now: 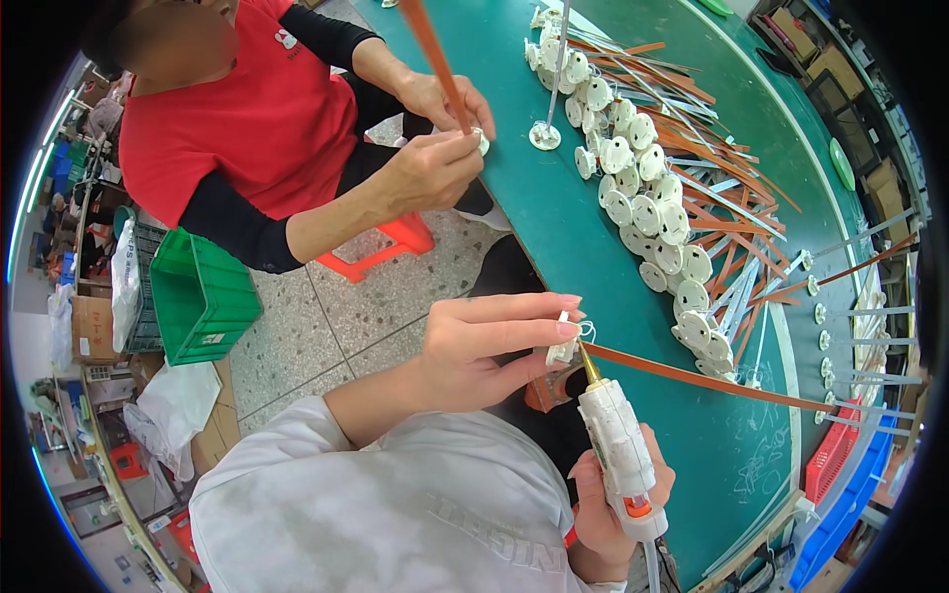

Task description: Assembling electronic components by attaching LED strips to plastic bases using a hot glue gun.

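Between the fingers and thumb of my left hand (484, 346) is a small white disc (561, 346), tilted on edge, with a thin white string at it. A long orange-brown strip (692, 377) runs from the disc out to the right over the table. My right hand (603, 514) is wrapped round a white glue gun (618, 435), its brass nozzle pointing up at the joint of disc and strip. Whether the nozzle touches them I cannot tell.
On the green table (682, 455) lies a long heap of white discs (633, 178) with orange and silver strips. One disc (544, 135) stands with its strip upright. Across from me a person in red (247, 128) holds another strip. A green crate (203, 296) sits on the floor.
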`<state>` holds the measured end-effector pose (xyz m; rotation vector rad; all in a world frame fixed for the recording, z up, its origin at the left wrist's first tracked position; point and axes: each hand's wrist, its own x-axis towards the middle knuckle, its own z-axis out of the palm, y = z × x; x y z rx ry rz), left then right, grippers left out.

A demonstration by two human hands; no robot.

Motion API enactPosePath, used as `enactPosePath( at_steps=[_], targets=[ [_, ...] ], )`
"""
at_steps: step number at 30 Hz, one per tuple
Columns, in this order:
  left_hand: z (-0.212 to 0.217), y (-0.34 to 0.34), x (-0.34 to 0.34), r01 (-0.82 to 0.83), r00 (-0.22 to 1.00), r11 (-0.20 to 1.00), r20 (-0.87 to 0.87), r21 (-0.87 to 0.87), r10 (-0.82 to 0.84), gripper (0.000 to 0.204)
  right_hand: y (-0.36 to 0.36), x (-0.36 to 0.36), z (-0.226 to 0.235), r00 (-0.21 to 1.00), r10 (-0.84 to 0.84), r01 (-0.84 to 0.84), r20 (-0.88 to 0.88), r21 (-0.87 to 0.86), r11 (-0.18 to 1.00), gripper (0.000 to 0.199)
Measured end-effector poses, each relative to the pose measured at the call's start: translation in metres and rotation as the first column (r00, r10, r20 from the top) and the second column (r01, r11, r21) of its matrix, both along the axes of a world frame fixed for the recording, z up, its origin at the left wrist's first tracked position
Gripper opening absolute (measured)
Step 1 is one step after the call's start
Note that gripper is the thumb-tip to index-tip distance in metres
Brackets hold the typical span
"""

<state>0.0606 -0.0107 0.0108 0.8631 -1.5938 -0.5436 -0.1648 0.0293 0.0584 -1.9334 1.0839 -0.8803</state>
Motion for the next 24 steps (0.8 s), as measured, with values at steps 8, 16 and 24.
enactPosePath(
  at_steps=[8, 16, 24],
  targets=[
    [0.0041, 0.0034, 0.0021, 0.001, 1.0, 0.997, 0.001, 0.072, -0.001, 0.04, -0.0039, 0.0003, -0.0001, 0.999, 0.023, -0.025, -0.024, -0.074, 0.997, 0.027],
    [-0.0029, 0.0071, 0.0023, 0.047, 0.997, 0.986, -0.073, 0.161, -0.036, 0.046, 0.0004, 0.0014, 0.001, 0.997, -0.078, 0.079, -0.028, 0.044, 0.996, 0.026],
    [0.0049, 0.0077, 0.002, 0.075, 0.994, 0.97, -0.094, 0.23, -0.055, 0.049, 0.0005, 0.0026, -0.0009, 1.0, -0.026, 0.026, 0.01, -0.045, 0.999, 0.022]
  ],
)
